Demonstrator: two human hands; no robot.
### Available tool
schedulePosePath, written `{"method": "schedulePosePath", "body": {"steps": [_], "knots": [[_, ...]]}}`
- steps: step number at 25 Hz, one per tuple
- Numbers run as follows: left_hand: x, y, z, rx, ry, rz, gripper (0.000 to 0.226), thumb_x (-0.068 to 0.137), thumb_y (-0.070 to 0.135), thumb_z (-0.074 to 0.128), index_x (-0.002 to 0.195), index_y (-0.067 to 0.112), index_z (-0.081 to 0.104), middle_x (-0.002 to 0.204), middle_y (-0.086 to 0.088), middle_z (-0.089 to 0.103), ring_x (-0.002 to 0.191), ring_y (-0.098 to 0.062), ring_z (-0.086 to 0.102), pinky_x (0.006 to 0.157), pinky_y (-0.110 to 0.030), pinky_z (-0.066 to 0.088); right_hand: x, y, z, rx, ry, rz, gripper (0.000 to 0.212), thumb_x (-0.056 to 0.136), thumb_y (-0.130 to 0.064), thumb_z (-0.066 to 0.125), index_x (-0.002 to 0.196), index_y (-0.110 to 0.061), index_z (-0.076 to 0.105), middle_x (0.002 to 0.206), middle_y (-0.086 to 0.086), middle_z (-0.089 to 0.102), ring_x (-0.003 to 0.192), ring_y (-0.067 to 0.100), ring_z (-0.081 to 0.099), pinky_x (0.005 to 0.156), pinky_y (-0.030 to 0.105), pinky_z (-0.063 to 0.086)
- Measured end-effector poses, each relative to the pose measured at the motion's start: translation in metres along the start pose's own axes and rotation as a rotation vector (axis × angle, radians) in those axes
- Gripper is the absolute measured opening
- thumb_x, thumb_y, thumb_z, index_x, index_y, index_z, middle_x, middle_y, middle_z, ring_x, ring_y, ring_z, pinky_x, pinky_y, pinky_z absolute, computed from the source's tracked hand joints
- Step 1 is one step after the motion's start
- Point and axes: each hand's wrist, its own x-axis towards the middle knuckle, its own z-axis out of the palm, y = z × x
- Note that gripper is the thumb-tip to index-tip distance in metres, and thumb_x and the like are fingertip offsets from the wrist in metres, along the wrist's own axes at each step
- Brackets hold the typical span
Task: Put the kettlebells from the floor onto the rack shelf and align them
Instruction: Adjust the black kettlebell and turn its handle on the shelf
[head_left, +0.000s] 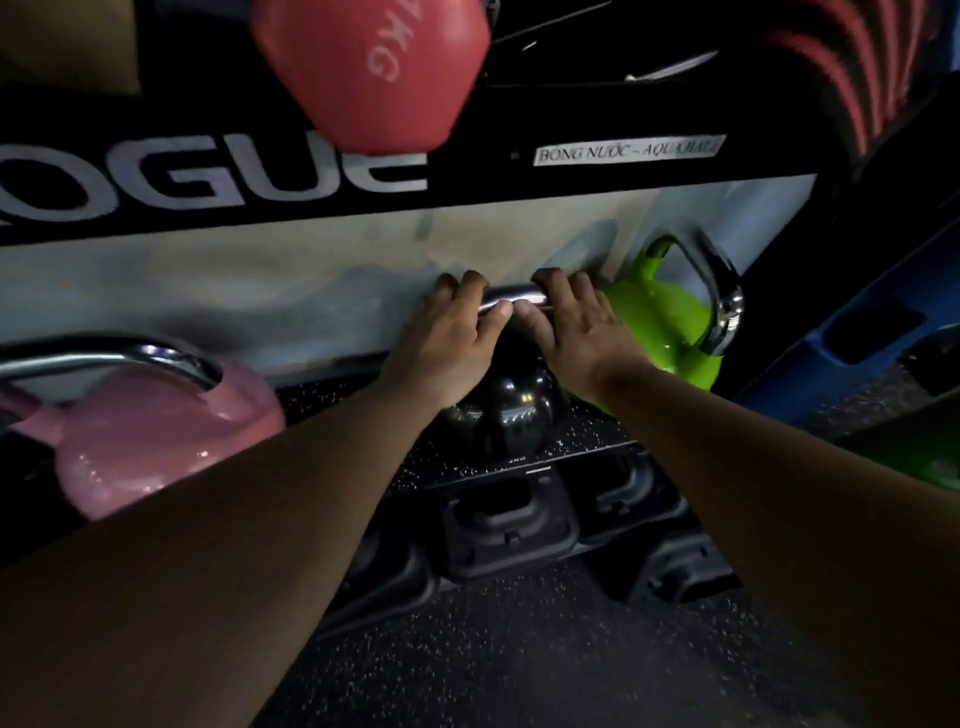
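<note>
Both hands, the left hand and the right hand, sit side by side on the handle of the middle kettlebell on the rack shelf, with another kettlebell well left of them, a third just right, and a dumbbell above.

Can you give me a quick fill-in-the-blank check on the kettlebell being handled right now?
1. Both hands, left hand and right hand, grip the handle of the ____ kettlebell.
2. The kettlebell right beside the right hand is ____.
3. The pink kettlebell sits to the ____.

Missing words: black; green; left
</note>
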Motion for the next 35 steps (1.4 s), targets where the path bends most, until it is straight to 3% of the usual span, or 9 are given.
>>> {"method": "schedulePosePath", "body": {"steps": [3, 6, 10, 15, 20, 23, 26, 32, 35], "knots": [[-0.005, 0.028, 0.018, -0.115, 0.114, -0.377, 0.053, 0.097, 0.062, 0.032, 0.142, 0.035, 0.037, 0.159, -0.008, 0.022, 0.146, -0.043, 0.017, 0.111, -0.062, 0.026, 0.005, 0.006, -0.002, 0.131, -0.065, -0.007, 0.058, 0.095, -0.062, 0.039, 0.138, -0.022, 0.041, 0.129, 0.016, 0.048, 0.118, 0.038, 0.049, 0.097, 0.046, 0.043], [-0.004, 0.065, 0.033, -0.502, 0.231, -0.733, 0.068, 0.093, 0.068, 0.036, 0.152, 0.044, 0.013, 0.167, 0.0, -0.012, 0.151, -0.044, -0.006, 0.116, -0.068, 0.015, 0.012, 0.012, -0.006, 0.306, -0.099, 0.077, 0.063, 0.089, -0.064, 0.051, 0.135, -0.023, 0.048, 0.13, 0.014, 0.05, 0.122, 0.037, 0.05, 0.104, 0.043, 0.042], [0.013, 0.035, 0.017, -0.544, 0.187, -0.597, 0.073, 0.092, 0.067, 0.043, 0.154, 0.046, 0.012, 0.167, -0.005, -0.012, 0.152, -0.039, 0.012, 0.118, -0.055, 0.025, 0.001, 0.012, 0.001, 0.476, -0.02, 0.132, 0.058, 0.083, -0.07, 0.047, 0.118, -0.025, 0.059, 0.118, 0.009, 0.062, 0.112, 0.033, 0.058, 0.098, 0.045, 0.048], [0.007, 0.039, 0.036, -0.753, 0.161, -0.646, 0.095, 0.088, 0.071, 0.046, 0.159, 0.025, 0.001, 0.164, -0.013, 0.02, 0.147, -0.032, 0.031, 0.115, -0.041, 0.029, -0.031, 0.014, 0.008, 1.001, -0.073, 0.312, 0.039, 0.093, -0.057, 0.05, 0.093, -0.022, 0.066, 0.079, -0.005, 0.064, 0.074, 0.013, 0.059, 0.069, 0.03, 0.045], [0.033, 0.019, 0.025, -0.693, 0.058, -0.56, 0.079, 0.097, 0.067, 0.025, 0.159, 0.024, 0.003, 0.164, -0.007, 0.026, 0.148, -0.029, 0.03, 0.113, -0.036, 0.024, -0.041, -0.018, 0.027, 1.141, 0.007, 0.311, 0.04, 0.106, -0.041, 0.033, 0.135, -0.03, 0.058, 0.099, -0.008, 0.06, 0.08, 0.004, 0.056, 0.06, 0.008, 0.044], [0.022, 0.02, 0.032, -0.692, 0.075, -0.514, 0.074, 0.094, 0.072, 0.017, 0.158, 0.037, 0.006, 0.163, -0.003, 0.031, 0.146, -0.03, 0.035, 0.117, -0.036, 0.02, -0.048, -0.022, 0.031, 1.156, -0.037, 0.262, 0.041, 0.105, -0.044, 0.029, 0.139, -0.04, 0.052, 0.099, 0.003, 0.066, 0.079, 0.011, 0.061, 0.073, 0.027, 0.048], [0.018, 0.017, 0.04, -0.708, 0.135, -0.505, 0.073, 0.082, 0.084, 0.015, 0.149, 0.055, 0.011, 0.16, 0.0, 0.038, 0.141, -0.034, 0.042, 0.118, -0.058, 0.024, -0.035, -0.023, 0.036, 1.224, -0.029, 0.285, 0.047, 0.101, -0.048, 0.027, 0.143, -0.042, 0.046, 0.09, 0.006, 0.066, 0.073, 0.016, 0.059, 0.072, 0.037, 0.049], [0.03, 0.001, 0.028, -0.818, 0.047, -0.422, 0.06, 0.102, 0.055, 0.023, 0.157, 0.03, 0.022, 0.162, -0.004, 0.031, 0.148, -0.024, 0.03, 0.118, -0.034, 0.019, -0.038, -0.053, 0.053, 1.35, 0.027, 0.313, 0.044, 0.104, -0.045, 0.027, 0.144, -0.043, 0.046, 0.137, 0.0, 0.061, 0.104, 0.015, 0.059, 0.075, 0.026, 0.051], [0.029, 0.001, 0.031, -0.798, 0.05, -0.447, 0.07, 0.093, 0.07, 0.02, 0.152, 0.036, 0.028, 0.159, -0.002, 0.037, 0.148, -0.025, 0.031, 0.123, -0.054, 0.011, -0.038, -0.057, 0.05, 1.369, 0.044, 0.327, 0.043, 0.106, -0.041, 0.026, 0.144, -0.042, 0.046, 0.137, -0.003, 0.061, 0.109, 0.015, 0.06, 0.078, 0.026, 0.051]]}}
